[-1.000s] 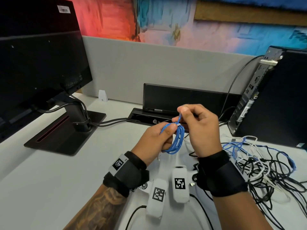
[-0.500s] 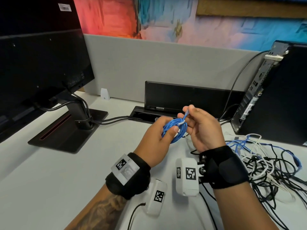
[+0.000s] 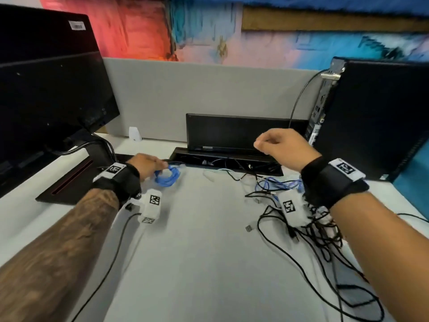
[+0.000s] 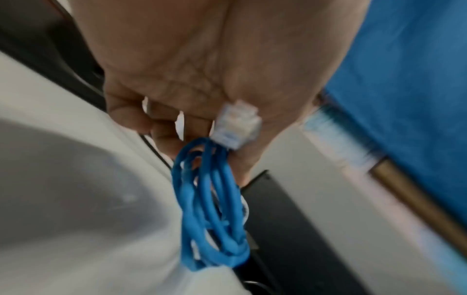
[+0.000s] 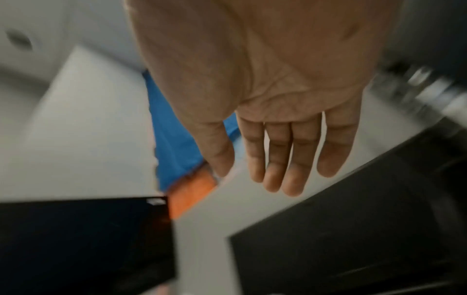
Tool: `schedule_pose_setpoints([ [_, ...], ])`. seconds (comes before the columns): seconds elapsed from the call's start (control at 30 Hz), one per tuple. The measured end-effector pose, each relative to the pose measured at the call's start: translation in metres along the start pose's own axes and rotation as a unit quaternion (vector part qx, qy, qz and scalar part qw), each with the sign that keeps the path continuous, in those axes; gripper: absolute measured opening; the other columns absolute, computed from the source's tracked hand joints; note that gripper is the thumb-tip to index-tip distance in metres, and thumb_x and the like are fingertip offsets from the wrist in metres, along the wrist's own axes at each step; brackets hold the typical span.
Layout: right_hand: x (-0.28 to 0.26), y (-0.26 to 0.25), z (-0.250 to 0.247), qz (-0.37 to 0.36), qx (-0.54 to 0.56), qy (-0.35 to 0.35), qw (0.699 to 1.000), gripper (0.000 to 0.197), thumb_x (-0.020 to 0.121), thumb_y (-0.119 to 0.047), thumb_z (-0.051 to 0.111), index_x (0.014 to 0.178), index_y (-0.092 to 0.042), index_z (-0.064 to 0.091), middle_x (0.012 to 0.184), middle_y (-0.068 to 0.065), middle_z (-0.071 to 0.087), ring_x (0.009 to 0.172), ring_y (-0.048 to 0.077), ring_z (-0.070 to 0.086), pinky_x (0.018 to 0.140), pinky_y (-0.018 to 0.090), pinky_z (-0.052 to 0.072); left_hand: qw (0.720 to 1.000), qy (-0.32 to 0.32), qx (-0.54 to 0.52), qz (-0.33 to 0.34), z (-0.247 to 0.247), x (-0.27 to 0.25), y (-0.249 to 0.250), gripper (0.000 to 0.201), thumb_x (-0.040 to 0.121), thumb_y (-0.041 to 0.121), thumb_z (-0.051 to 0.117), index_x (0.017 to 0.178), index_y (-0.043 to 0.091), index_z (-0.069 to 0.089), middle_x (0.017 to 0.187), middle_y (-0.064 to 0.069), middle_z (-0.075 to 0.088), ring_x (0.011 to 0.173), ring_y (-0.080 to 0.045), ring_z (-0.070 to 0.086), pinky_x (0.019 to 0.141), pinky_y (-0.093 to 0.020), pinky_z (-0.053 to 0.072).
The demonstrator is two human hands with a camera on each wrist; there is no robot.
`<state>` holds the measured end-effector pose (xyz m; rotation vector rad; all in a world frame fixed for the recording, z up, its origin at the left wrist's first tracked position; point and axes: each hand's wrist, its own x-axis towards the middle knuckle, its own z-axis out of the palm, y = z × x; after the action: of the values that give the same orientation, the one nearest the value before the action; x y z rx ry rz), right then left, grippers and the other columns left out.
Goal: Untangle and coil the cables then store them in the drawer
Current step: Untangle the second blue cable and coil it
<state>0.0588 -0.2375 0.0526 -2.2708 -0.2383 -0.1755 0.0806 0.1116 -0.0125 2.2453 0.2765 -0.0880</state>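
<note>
Dangling below left grip (image 4: 192, 83): blue coil (image 4: 212, 207).

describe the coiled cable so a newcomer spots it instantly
Start at the black monitor stand on the left of the desk. Just right of it, the left hand holds a blue coiled cable. Unlike the loose tangle to the right, it's a neat ring.

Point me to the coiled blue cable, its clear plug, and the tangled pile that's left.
blue cable (image 3: 167, 178): head view, on the coil's loops beside the left hand.
clear plug (image 4: 237, 124): left wrist view, on the plug body against the palm.
tangled pile (image 3: 308, 231): head view, on black strands under the right wrist.
</note>
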Motion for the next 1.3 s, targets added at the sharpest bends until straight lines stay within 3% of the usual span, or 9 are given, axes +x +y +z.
schedule_pose_setpoints([
  [0.2,0.015,0.085,-0.050,0.187,-0.339,-0.057,0.920,0.031,0.093,-0.039,0.066,0.103,-0.010,0.071,0.104,0.010,0.067,0.093,0.028,0.061,0.074,0.029,0.046,0.974,0.013,0.196,-0.112,-0.007,0.025,-0.040,0.041,0.083,0.034,0.077,0.100,-0.003,0.071,0.101,-0.021,0.071,0.099,-0.036,0.068,0.087,-0.041,0.056],
  [0.33,0.008,0.113,-0.047,0.233,-0.377,-0.099,0.891,0.036,0.088,-0.047,0.071,0.079,-0.013,0.063,0.089,0.004,0.061,0.084,0.025,0.058,0.061,0.027,0.040,0.963,0.028,0.254,-0.086,-0.006,0.015,-0.006,0.038,0.091,0.034,0.066,0.108,0.000,0.070,0.113,-0.020,0.069,0.096,-0.032,0.062,0.081,-0.032,0.047],
  [0.43,0.000,0.108,-0.040,0.254,-0.355,-0.096,0.895,0.037,0.091,-0.039,0.073,0.069,-0.013,0.057,0.082,0.004,0.060,0.076,0.022,0.058,0.055,0.027,0.041,0.969,0.046,0.243,-0.001,-0.004,0.009,0.031,0.043,0.095,0.048,0.052,0.099,0.008,0.068,0.118,-0.015,0.068,0.099,-0.032,0.059,0.088,-0.032,0.046],
  [0.57,-0.002,0.112,-0.032,0.212,-0.309,-0.087,0.923,0.032,0.095,-0.030,0.066,0.119,-0.008,0.071,0.123,0.008,0.068,0.110,0.024,0.063,0.090,0.031,0.053,0.986,0.043,0.120,0.105,0.024,-0.018,0.091,0.032,0.091,0.035,0.068,0.108,0.007,0.070,0.112,-0.011,0.069,0.109,-0.030,0.062,0.093,-0.031,0.047],
  [0.7,-0.004,0.120,-0.030,0.198,-0.164,-0.035,0.966,0.014,0.085,-0.026,0.078,0.094,-0.015,0.079,0.098,0.003,0.076,0.089,0.019,0.066,0.084,0.030,0.053,0.978,-0.012,0.060,0.200,0.062,-0.034,0.132,0.020,0.087,0.033,0.073,0.097,0.015,0.073,0.097,-0.002,0.072,0.090,-0.017,0.066,0.067,-0.020,0.049],
  [0.9,-0.013,0.088,-0.055,0.073,0.002,0.085,0.994,0.022,0.080,0.003,0.076,0.075,-0.017,0.069,0.071,0.005,0.067,0.058,0.010,0.060,0.062,0.022,0.054,0.948,-0.107,0.078,0.290,0.122,-0.057,0.180,0.038,0.089,0.027,0.072,0.123,0.014,0.065,0.117,-0.002,0.066,0.101,-0.012,0.060,0.087,-0.020,0.042],
  [1.07,-0.027,0.052,-0.072,0.022,0.097,0.066,0.993,0.020,0.085,0.005,0.071,0.085,-0.015,0.072,0.093,0.022,0.074,0.082,0.024,0.066,0.085,0.034,0.055,0.936,-0.170,0.091,0.296,0.165,-0.067,0.203,0.056,0.082,0.041,0.077,0.130,0.017,0.060,0.123,-0.004,0.065,0.110,-0.019,0.062,0.100,-0.036,0.049],
  [1.2,-0.037,0.039,-0.079,-0.002,0.139,0.075,0.987,0.016,0.089,0.003,0.069,0.098,-0.009,0.073,0.094,0.009,0.073,0.085,0.015,0.069,0.077,0.017,0.056,0.935,-0.205,-0.002,0.290,0.176,-0.072,0.207,0.035,0.087,0.035,0.074,0.117,0.017,0.067,0.107,-0.008,0.071,0.081,-0.014,0.063,0.076,-0.030,0.056],
  [1.3,-0.041,0.041,-0.079,-0.010,0.169,0.070,0.983,0.017,0.090,-0.002,0.070,0.105,-0.011,0.073,0.099,0.013,0.076,0.088,0.017,0.073,0.082,0.024,0.058,0.929,-0.197,-0.010,0.312,0.178,-0.077,0.206,0.038,0.089,0.038,0.071,0.121,0.019,0.065,0.094,0.006,0.066,0.079,-0.009,0.062,0.067,-0.023,0.052],
])
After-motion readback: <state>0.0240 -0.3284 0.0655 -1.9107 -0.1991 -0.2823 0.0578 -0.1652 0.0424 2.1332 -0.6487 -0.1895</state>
